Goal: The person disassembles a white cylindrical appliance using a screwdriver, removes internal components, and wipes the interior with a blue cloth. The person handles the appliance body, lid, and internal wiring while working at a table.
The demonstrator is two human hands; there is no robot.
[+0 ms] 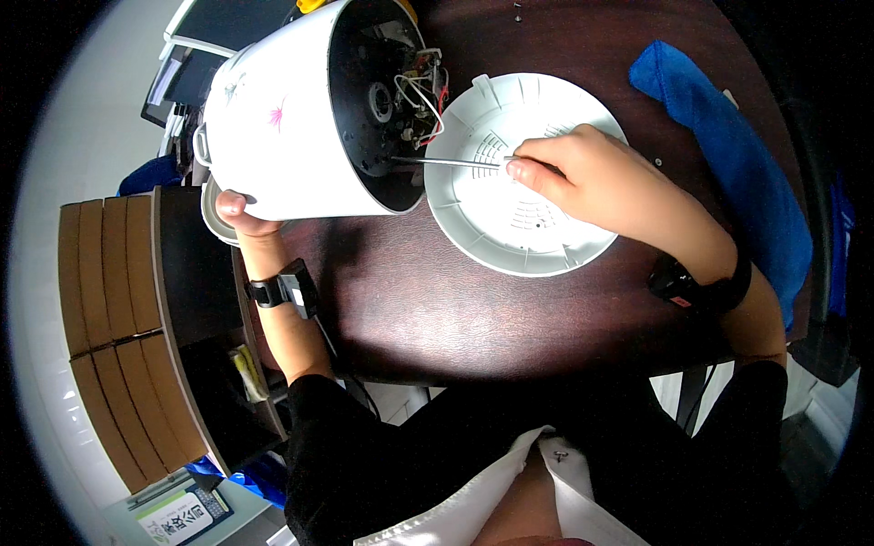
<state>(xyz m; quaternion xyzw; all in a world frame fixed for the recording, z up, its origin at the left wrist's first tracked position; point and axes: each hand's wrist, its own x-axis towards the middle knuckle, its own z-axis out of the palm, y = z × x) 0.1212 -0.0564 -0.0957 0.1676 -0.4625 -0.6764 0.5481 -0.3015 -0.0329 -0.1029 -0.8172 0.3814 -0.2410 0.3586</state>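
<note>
A white rice cooker body [273, 118] with a pink flower print lies on its side, its open bottom turned to the right. Inside the dark base [369, 114] I see a circuit board with white and red wires [426, 96]. My left hand [246, 215] grips the body low on its left; most of the fingers are hidden beneath it. In my right hand [583, 173] is a screwdriver [455, 163], its handle mostly covered by my fingers. The long metal shaft reaches left into the base, its tip at the inner floor. Below this hand lies the round white bottom cover [482, 241].
A blue cloth [728, 155] lies along the table's right side. Small screws [518, 13] sit at the far edge, and a small nut-like piece [657, 162] is near my right wrist. Left of the dark table [428, 309] stands a shelf with brown boxes [109, 273].
</note>
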